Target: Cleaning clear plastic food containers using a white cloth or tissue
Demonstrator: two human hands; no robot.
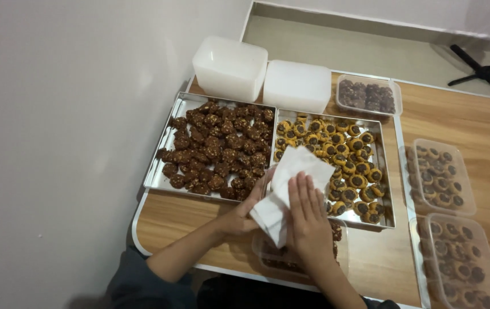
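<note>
- Low in the middle of the frame, I saw both hands working on one white paper sheet [291,183]. The sheet lay over the near edges of the two trays and over a clear container.
- The left hand [244,217] gripped the sheet's lower left edge, thumb up against the paper; its other fingers were tucked behind the sheet, so I could not see them.
- The right hand [309,220] lay flat on the sheet, fingers together and stretched toward the top of the frame, pressing and not clasping.
- The clear container [279,257] under the hands was mostly covered by them; only dark biscuits at its near edge showed.
- I counted two metal trays: the left tray [162,171] heaped with dark brown chunky cookies, the right tray [385,166] filled with yellow cookies with dark centres. Both were too crowded to count.
- Two white opaque tubs [230,66] stood upside down at the top centre.
- On the right of the wooden tabletop [485,126] sat three more clear boxes [442,174] of cookies; the lowest was cut off by the frame's edge.
- A black stand's legs [482,68] showed partly at the upper right.
</note>
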